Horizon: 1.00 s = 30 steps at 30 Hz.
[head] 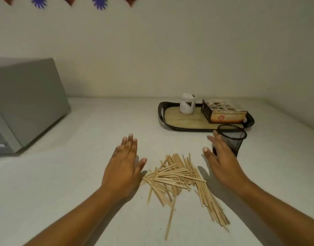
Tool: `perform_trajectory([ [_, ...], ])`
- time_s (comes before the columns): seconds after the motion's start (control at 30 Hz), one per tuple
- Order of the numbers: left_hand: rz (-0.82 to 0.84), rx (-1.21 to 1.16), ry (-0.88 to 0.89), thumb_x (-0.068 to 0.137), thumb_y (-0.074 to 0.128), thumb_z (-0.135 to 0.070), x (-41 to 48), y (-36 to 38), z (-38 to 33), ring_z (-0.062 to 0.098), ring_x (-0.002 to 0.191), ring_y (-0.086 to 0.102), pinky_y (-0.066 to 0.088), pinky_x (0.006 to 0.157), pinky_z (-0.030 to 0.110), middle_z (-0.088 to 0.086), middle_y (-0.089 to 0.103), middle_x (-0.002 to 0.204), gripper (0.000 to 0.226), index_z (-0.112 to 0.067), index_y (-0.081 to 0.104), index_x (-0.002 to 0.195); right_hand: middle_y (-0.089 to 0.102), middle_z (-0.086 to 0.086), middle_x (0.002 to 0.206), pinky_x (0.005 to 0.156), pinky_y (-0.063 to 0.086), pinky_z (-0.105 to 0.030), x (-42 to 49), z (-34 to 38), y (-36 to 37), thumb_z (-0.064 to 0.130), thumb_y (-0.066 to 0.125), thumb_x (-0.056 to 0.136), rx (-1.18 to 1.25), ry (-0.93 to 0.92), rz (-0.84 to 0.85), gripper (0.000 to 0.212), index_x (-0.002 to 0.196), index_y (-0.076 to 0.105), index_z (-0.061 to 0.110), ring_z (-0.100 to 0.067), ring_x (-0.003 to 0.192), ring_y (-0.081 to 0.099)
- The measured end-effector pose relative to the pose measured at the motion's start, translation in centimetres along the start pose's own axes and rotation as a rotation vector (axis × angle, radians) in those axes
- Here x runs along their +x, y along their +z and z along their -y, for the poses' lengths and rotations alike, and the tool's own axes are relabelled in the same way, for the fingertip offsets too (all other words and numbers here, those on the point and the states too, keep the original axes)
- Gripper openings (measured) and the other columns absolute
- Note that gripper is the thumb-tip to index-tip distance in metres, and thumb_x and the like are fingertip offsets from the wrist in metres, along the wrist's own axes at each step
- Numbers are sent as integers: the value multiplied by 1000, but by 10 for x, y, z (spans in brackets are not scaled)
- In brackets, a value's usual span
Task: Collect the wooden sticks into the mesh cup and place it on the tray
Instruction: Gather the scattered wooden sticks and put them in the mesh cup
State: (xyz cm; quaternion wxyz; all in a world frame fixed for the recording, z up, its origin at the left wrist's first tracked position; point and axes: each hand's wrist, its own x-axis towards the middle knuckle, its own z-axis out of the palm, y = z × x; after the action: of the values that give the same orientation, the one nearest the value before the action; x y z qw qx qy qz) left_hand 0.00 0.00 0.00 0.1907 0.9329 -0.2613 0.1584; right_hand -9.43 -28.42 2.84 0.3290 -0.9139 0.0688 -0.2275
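At the left edge of the frame a grey box [26,103] sits on the pale surface [92,125]. Right of it, in the lower middle, my left hand [123,167] hovers flat, palm down, fingers together and stretched forward, thumb out toward the sticks, gripping nothing. Just beside its thumb, at centre frame, the wooden sticks [179,176] lie in a loose, crossed heap on the surface, with a longer run trailing toward the lower right. Right of the heap my right hand [221,158] is spread with fingers apart, its palm against the near side of the mesh cup [233,139]; I cannot tell whether it truly grips the cup. The black cup stands tilted on the surface, mouth leaning away from me, just in front of the tray [163,110] in the upper right. The dark-rimmed tray with a wood-look floor carries a white jar [187,104] and, to its right, a brown carton [223,112].
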Motion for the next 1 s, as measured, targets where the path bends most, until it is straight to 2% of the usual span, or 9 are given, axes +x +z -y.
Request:
perform_trajectory([
  [0.1, 123, -41, -67, 97, 21, -61, -11, 13, 3, 13, 151, -3, 7, 120, 29, -1, 0, 165, 74, -18, 12, 157, 30, -1, 160, 115, 27, -34, -23, -15, 11, 39, 44, 100, 93, 174, 47, 52, 147, 40, 17, -19, 146, 29],
  [0.23, 224, -99, -119, 97, 25, -60, -12, 17, 6, 18, 151, 16, 20, 121, 37, 4, 23, 163, 71, -16, 33, 152, 50, -6, 147, 105, 35, -29, -29, -22, 14, 37, 48, 100, 123, 252, 51, 49, 144, 46, 15, -20, 134, 46],
  [0.33, 224, -67, -99, 97, 25, -61, -15, 17, 7, 19, 149, 23, 22, 119, 36, 5, 30, 161, 71, -16, 38, 150, 58, -4, 136, 94, 40, -27, -23, -19, 10, 37, 53, 99, 96, 277, 64, 42, 135, 55, 17, -17, 121, 53],
  [0.43, 205, -86, -105, 95, 26, -64, -17, 17, 8, 18, 148, 26, 23, 117, 35, 2, 32, 159, 72, -17, 42, 148, 64, 10, 112, 74, 45, -20, -28, -14, 8, 40, 63, 92, 29, 297, 64, 36, 124, 62, 24, -7, 100, 61],
  [0.53, 196, -85, -109, 93, 25, -66, -18, 16, 8, 18, 147, 27, 25, 116, 36, 1, 34, 159, 74, -18, 43, 147, 59, 22, 88, 64, 47, -16, -33, -8, 6, 55, 72, 78, -104, 313, 151, 50, 119, 63, 28, 2, 77, 60],
  [0.6, 204, -83, -106, 91, 23, -68, -18, 16, 7, 18, 147, 27, 25, 116, 37, 0, 34, 159, 77, -19, 43, 147, 57, 24, 82, 56, 43, -13, -37, -3, 8, 62, 73, 71, -202, 306, 226, 60, 121, 61, 31, 1, 71, 59],
  [0.77, 209, -86, -109, 89, 22, -69, -19, 14, 6, 18, 148, 27, 26, 116, 39, 0, 34, 159, 79, -19, 43, 148, 65, 18, 73, 54, 42, -11, -42, 3, 12, 41, 78, 76, -229, 313, 234, 49, 121, 62, 28, -4, 64, 63],
  [0.9, 200, -122, -125, 92, 28, -64, -20, 13, 5, 19, 145, 33, 32, 113, 40, 0, 40, 156, 72, -19, 47, 145, 66, 15, 68, 55, 41, -10, -42, 1, 6, 24, 77, 80, -221, 324, 209, 25, 104, 72, 25, -6, 63, 64],
  [1.0, 104, -205, -156, 97, 44, -52, -21, 9, 1, 23, 134, 48, 41, 105, 39, 2, 50, 148, 58, -19, 46, 145, 66, 14, 64, 52, 42, -10, -42, 1, 1, 19, 77, 80, -200, 311, 180, 17, 82, 69, 34, -7, 60, 64],
])
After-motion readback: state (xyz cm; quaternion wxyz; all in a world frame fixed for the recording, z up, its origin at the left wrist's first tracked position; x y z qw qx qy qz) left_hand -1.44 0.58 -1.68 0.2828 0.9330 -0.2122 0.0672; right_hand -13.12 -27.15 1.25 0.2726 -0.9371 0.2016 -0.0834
